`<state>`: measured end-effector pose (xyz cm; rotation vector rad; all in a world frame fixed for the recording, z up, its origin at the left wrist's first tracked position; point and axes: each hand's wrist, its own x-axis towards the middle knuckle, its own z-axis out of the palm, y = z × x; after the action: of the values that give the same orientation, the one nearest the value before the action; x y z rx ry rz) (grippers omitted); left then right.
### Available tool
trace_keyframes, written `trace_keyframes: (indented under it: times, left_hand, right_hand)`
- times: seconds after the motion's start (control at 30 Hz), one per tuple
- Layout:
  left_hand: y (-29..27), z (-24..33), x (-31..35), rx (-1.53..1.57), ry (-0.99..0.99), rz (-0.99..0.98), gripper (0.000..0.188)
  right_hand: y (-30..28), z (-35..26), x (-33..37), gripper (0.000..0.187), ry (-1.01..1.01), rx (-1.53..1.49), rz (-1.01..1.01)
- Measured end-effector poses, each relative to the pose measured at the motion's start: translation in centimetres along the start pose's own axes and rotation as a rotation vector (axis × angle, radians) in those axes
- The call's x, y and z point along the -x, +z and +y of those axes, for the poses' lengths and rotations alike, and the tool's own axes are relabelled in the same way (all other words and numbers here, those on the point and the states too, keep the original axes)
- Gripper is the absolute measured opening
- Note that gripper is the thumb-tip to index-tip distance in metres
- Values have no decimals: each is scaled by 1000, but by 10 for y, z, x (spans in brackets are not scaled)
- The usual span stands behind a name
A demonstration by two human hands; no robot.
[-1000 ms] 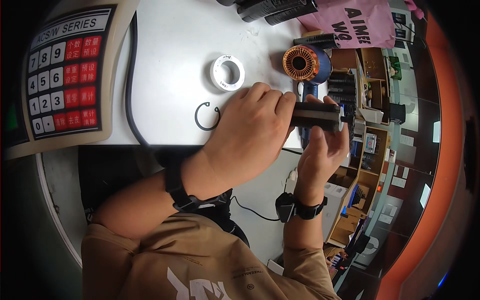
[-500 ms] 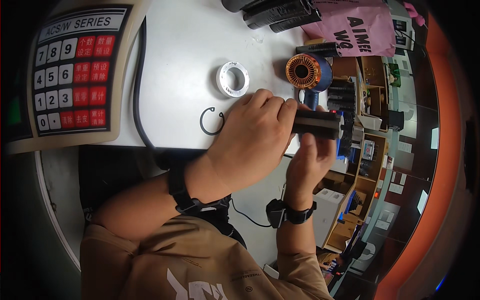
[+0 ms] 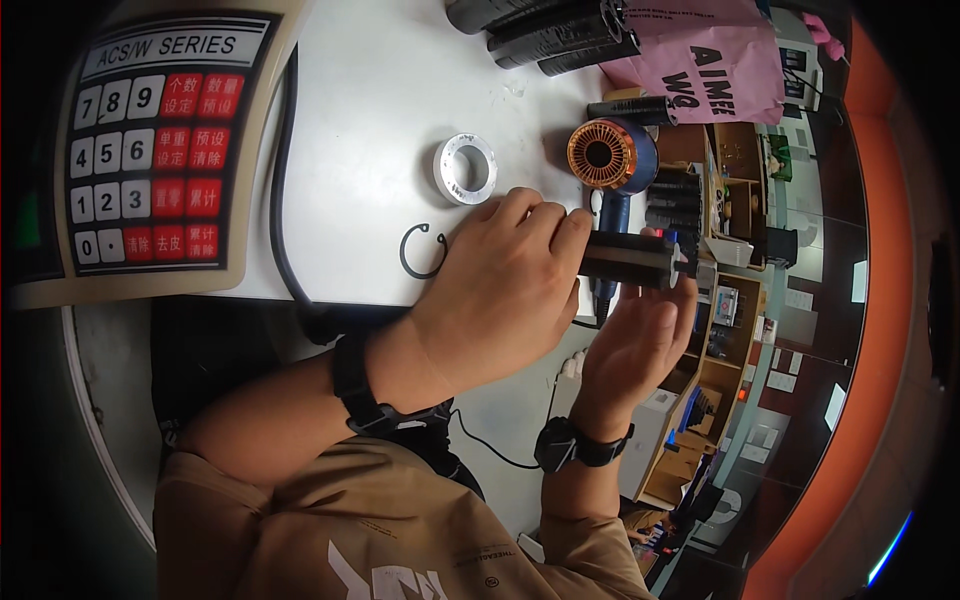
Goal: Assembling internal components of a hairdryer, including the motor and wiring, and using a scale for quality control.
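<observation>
A black cylinder [image 3: 628,258] with a short thin piece sticking out of its far-right end is held by my left hand [image 3: 505,290], whose fingers wrap over its left part. My right hand [image 3: 640,345] is under the cylinder's right end, palm up, with its fingers stretched toward the end and the thumb apart. Whether those fingertips touch it I cannot tell. Left of my left hand lies a black retaining ring [image 3: 404,250] with open ends. Just beyond sits a thick silvery-white ring [image 3: 480,172]. A dark blue hair dryer [image 3: 640,160] with a copper grille lies past my hands.
Wrapped black cylinders [image 3: 560,35] lie at the back of the white table [image 3: 350,150], beside a pink bag [image 3: 690,60]. On the left stands a keypad panel [image 3: 160,150] with a black cable [image 3: 280,190] next to it. Wooden shelves [image 3: 720,390] are at right.
My right hand has opened away from the cylinder, its thumb lifting off and the palm dropping lower. The cylinder's end, earlier covered by fingers, now shows. My left hand keeps its grip.
</observation>
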<state>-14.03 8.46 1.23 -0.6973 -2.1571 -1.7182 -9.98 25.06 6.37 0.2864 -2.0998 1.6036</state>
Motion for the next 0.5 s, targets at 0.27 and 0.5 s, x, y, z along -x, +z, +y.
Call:
trace_keyframes:
  times: [0.27,0.5]
  left_hand:
    - [0,-1,0,20,-11,0,54]
    - [1,-3,-2,97,43,159,57]
  right_hand:
    - [2,0,1,38,60,40,31]
    - [13,4,14,39,85,-3,85]
